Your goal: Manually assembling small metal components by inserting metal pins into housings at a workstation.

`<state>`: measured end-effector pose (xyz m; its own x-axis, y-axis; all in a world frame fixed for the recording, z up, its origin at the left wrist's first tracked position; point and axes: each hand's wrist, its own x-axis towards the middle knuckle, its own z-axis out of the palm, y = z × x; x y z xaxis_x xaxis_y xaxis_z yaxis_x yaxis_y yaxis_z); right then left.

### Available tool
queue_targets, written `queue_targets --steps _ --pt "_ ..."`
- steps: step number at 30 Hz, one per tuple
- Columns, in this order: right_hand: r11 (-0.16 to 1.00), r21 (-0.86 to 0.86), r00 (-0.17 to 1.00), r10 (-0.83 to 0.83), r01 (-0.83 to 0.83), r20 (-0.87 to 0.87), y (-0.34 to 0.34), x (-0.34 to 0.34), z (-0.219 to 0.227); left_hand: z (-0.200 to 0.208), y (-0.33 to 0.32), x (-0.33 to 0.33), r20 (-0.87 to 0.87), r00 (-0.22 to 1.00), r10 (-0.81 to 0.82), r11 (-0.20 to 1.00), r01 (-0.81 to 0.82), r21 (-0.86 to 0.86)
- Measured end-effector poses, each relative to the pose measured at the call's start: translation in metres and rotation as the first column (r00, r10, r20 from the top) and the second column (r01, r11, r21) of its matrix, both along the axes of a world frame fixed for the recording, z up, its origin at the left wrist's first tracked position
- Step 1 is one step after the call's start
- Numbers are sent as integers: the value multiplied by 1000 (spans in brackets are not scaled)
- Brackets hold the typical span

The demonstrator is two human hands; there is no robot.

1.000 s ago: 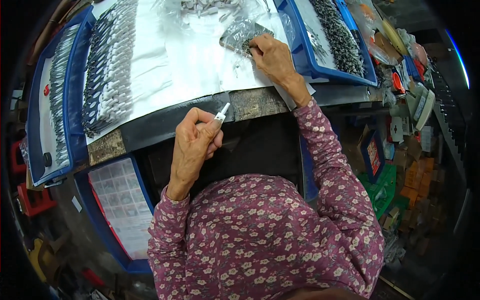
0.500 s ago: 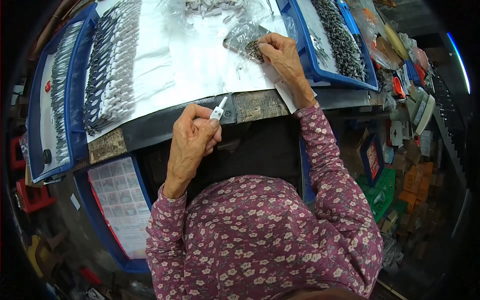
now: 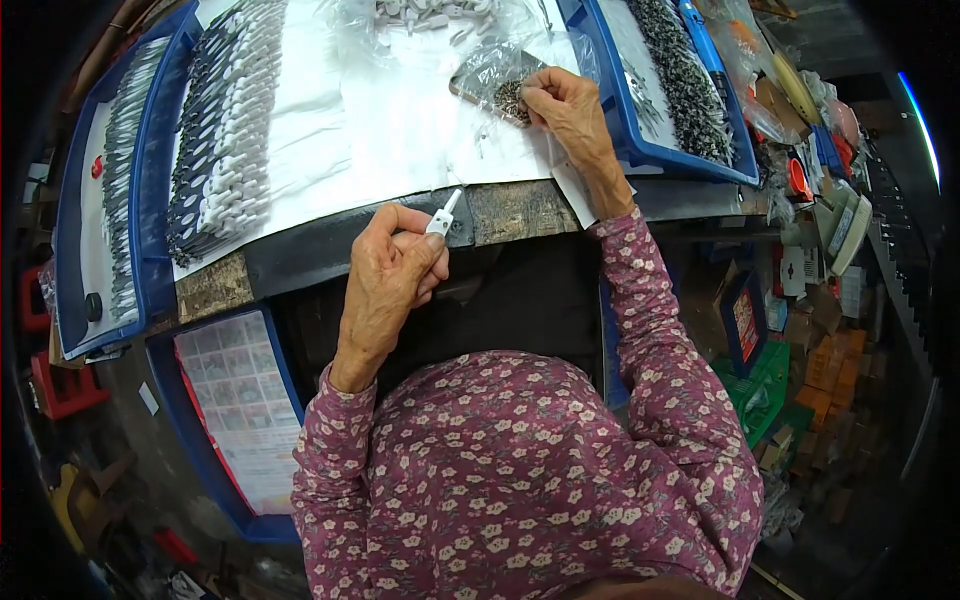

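Note:
Between the thumb and fingers of my left hand (image 3: pixel 385 270) is a small white plastic piece (image 3: pixel 441 220) with a narrow tip pointing up and away, and small holes in its wider body. It is held just off the table's near edge. My right hand (image 3: pixel 578 125) is over the table with thumb and forefinger pinched together at a pile of tiny brownish metal parts (image 3: pixel 509 98). Whatever is between those fingertips is too small to make out. The pile lies on clear plastic in a dark-rimmed shallow tray (image 3: pixel 466 82).
Rows of white-and-black pieces (image 3: pixel 225 130) cover the white sheet (image 3: pixel 390 130) at left. Blue trays (image 3: pixel 152 190) stand at far left and right (image 3: pixel 640 150). Loose white pieces (image 3: pixel 440 14) lie at the back. Below the table's left side is a blue-rimmed tray (image 3: pixel 262 528).
My left hand and the white piece have shifted very slightly to the right. My right hand stays pinched at the pile of tiny metal parts.

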<state>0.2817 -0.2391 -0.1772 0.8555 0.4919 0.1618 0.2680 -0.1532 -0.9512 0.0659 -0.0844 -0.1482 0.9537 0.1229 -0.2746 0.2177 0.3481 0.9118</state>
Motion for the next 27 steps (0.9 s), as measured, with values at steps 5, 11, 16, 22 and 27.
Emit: queue_targets --steps 5,11,16,22,27 --pt "1000 3 999 -18 18 37 0 -3 -1 -1 -1 0 3 1000 3 1000 -3 -12" --pt "1000 -13 993 -4 6 120 4 -22 16 -2 1 0 34 996 83 996 -81 -42" --pt "974 -122 973 204 -191 107 16 -66 37 -2 0 2 44 992 119 992 -121 43" --pt "957 -104 936 287 -270 203 25 -103 36 -5 -3 2 78 982 170 970 -180 164" --pt "956 -103 875 293 -275 385 27 -113 39 -7 -6 0 145 975 170 916 -210 341"
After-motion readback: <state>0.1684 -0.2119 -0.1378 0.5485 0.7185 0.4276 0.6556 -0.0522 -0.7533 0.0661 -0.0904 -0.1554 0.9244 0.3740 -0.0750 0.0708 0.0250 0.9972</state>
